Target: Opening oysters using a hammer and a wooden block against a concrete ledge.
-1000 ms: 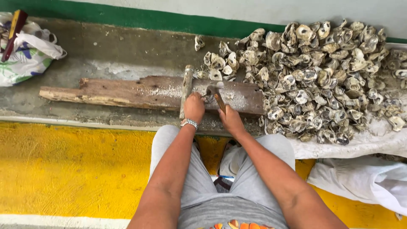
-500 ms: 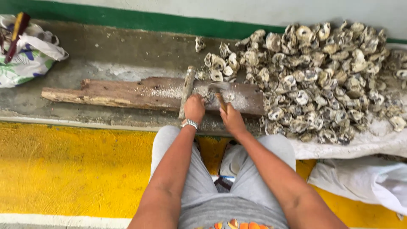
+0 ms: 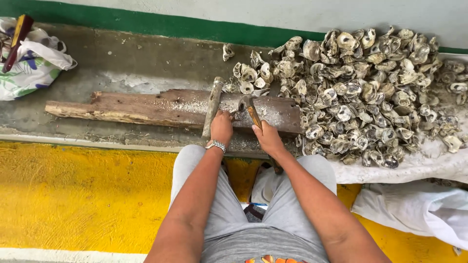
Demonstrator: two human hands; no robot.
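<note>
Weathered brown wood, a long plank (image 3: 161, 108) on the concrete ledge, serves as chopping block as the right hand (image 3: 269, 140) clenches a wooden-handled hammer (image 3: 249, 108) and the left hand (image 3: 222, 128) pins something hidden beside a grey metal bar (image 3: 213, 104), the grey oyster-shell heap (image 3: 370, 92) within reach

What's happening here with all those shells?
A seated person is working at a worn wooden plank laid on a concrete ledge. The right hand grips a hammer whose head sits low over the plank, and the left hand rests on the plank beside a pale stick-like tool. A big pile of oyster shells lies to the right, partly on a white cloth. Whether a shell lies under the hammer cannot be seen.
</note>
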